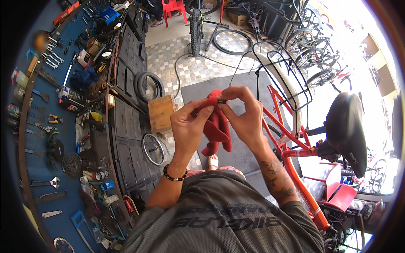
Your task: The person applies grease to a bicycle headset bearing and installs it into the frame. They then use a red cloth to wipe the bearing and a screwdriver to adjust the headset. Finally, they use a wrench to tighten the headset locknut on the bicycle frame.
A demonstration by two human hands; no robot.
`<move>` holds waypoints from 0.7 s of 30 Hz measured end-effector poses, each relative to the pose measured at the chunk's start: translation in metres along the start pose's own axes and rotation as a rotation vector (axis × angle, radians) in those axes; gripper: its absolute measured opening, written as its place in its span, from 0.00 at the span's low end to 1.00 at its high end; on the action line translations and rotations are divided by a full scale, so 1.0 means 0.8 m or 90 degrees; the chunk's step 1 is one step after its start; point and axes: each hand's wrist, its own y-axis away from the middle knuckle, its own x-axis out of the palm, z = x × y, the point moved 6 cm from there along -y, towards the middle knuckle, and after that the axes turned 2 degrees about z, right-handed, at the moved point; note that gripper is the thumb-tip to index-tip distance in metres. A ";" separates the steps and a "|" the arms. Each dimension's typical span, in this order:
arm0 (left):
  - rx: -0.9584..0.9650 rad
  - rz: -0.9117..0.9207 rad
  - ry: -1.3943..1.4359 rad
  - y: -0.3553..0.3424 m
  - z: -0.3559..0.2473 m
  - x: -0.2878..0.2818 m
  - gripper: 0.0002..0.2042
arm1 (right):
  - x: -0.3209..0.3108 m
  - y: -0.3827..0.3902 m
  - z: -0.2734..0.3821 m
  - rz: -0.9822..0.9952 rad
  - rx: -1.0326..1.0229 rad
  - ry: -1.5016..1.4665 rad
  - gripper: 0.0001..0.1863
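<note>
At the centre of the head view, my left hand (190, 122) pinches a red cloth (217, 128), which hangs down between my hands in loose folds. My right hand (242, 118) grips a small dark cylindrical part (221, 101) at the cloth's upper end, with its thumb and fingers closed round it. The part is mostly hidden by fingers and cloth, so I cannot tell exactly what it is. To my right stands an orange bicycle frame (306, 194) with a black saddle (346, 130) and a black rack (291, 76).
A tool wall (40, 160) and dark drawer units (126, 126) line the left. A wooden box (160, 114), a wheel rim (153, 149) and tyres (148, 86) lie beside them. A red chair (172, 8), another person's foot (156, 23) and bicycles (316, 50) are farther off.
</note>
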 end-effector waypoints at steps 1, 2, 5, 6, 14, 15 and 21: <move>0.090 0.036 -0.133 -0.001 -0.009 0.001 0.08 | 0.000 -0.003 0.004 0.059 -0.037 0.081 0.20; 0.175 0.056 -0.264 0.000 -0.016 0.003 0.08 | -0.002 -0.004 0.006 0.108 -0.063 0.161 0.19; 0.157 0.030 -0.226 0.002 -0.008 0.002 0.07 | -0.002 -0.004 0.008 0.115 -0.073 0.182 0.18; 0.074 0.001 -0.093 0.002 0.002 0.001 0.07 | -0.001 -0.003 0.005 0.074 -0.042 0.113 0.19; 0.006 0.008 0.081 -0.009 -0.002 -0.004 0.08 | 0.019 -0.003 -0.008 -0.037 0.022 -0.107 0.15; 0.079 0.033 -0.080 -0.011 -0.011 -0.007 0.08 | 0.015 -0.008 -0.003 0.021 -0.013 0.043 0.16; 0.043 -0.015 -0.004 -0.008 0.016 -0.016 0.09 | 0.020 -0.010 -0.003 0.066 -0.043 0.097 0.14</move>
